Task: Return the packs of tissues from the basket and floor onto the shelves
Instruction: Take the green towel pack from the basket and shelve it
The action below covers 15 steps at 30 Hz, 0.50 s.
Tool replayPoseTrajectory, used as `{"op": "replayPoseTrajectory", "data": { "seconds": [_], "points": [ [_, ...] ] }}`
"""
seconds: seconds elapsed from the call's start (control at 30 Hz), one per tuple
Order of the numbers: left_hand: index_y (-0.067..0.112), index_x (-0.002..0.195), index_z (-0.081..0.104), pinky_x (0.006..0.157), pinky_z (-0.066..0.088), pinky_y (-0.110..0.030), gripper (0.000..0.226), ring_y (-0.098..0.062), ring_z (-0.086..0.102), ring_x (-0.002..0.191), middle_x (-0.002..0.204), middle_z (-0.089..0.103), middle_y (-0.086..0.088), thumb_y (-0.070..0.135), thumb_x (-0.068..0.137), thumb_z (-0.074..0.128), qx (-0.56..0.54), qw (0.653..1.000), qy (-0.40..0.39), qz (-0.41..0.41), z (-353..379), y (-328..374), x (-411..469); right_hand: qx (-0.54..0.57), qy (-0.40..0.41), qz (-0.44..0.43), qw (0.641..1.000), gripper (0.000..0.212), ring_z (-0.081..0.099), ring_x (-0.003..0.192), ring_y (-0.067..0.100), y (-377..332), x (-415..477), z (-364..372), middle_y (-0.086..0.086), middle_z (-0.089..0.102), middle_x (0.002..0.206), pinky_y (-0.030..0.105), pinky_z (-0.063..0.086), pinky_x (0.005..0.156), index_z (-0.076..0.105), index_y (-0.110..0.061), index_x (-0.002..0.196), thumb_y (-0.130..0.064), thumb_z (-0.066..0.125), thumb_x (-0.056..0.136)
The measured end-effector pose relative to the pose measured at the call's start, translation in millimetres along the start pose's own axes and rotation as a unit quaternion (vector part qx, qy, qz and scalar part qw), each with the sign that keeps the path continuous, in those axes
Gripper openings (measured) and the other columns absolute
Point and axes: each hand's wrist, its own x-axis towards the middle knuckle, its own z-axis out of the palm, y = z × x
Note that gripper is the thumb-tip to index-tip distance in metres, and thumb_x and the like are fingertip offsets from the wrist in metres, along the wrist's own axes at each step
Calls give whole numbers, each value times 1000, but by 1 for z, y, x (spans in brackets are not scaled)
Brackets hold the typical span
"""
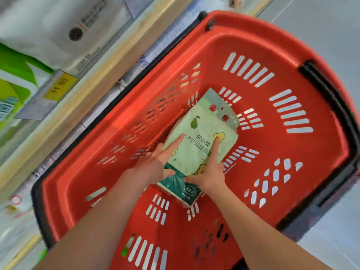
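Observation:
A light green pack of tissues (202, 141) with avocado prints and a dark green lower end lies inside the red basket (292, 172). My left hand (155, 164) grips the pack's left edge, index finger stretched along its face and thumb on the dark end. My right hand (209, 172) grips the pack's right side, its index finger laid straight up the face and its thumb pressed on the dark green part. Both forearms reach in over the basket's near rim.
The basket has black handles (319, 75) and slotted walls. A wooden shelf edge (101, 75) runs diagonally at the left, with a yellow price tag (60, 85). White packs (58, 30) and green packs (13, 78) sit on the shelf. Grey floor (321, 22) lies at the right.

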Motion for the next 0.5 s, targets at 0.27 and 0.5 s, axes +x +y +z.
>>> {"op": "replayPoseTrajectory", "data": {
  "seconds": [0.27,0.5],
  "points": [
    [67,124,-25,110,26,-51,101,-38,26,139,158,9,-11,28,88,60,6,998,52,18,-64,54,-106,1,6,-89,996,144,48,104,27,-52,-92,-60,13,39,129,32,42,79,-29,-53,128,-19,88,51],
    [67,128,-18,104,37,-55,103,-34,34,135,154,19,-11,24,84,65,-50,983,147,97,-117,114,-226,-13,61,-200,978,142,44,114,26,-104,-207,-135,11,32,139,29,39,78,-25,-49,134,-15,87,54]
  ]
}}
